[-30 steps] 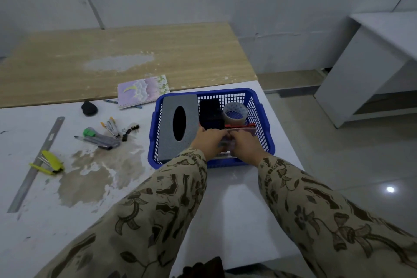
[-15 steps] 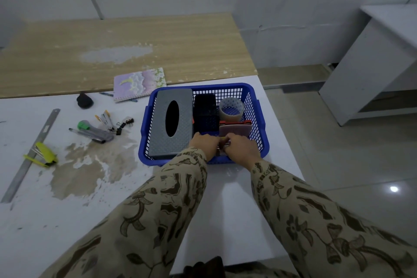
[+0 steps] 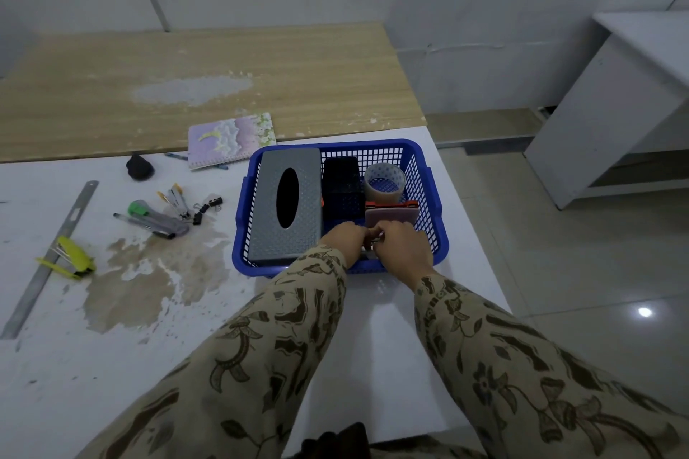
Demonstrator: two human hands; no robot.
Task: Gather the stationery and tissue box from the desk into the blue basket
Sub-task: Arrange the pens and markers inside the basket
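Observation:
The blue basket (image 3: 435,213) stands on the white desk (image 3: 112,365) near its right edge. Inside it lie a grey tissue box (image 3: 266,238) on the left, a black box (image 3: 343,194), a roll of clear tape (image 3: 384,183), a red item (image 3: 391,203) and a pink pad (image 3: 391,215). My left hand (image 3: 345,239) and my right hand (image 3: 402,250) meet inside the basket's front right part. Together their fingertips pinch a small pale item (image 3: 372,244), mostly hidden by the fingers.
Left of the basket lie binder clips (image 3: 207,207), pens with a green-capped cutter (image 3: 156,220), a yellow stapler (image 3: 72,259) on a metal ruler (image 3: 26,304), a black lump (image 3: 139,168) and a pastel notebook (image 3: 231,138). A brown stain (image 3: 149,272) marks the desk. A white cabinet (image 3: 615,104) stands at right.
Both hands stay together in the basket's front right part, shifting slightly toward me. The pink pad behind them is now uncovered. The view has tilted a little.

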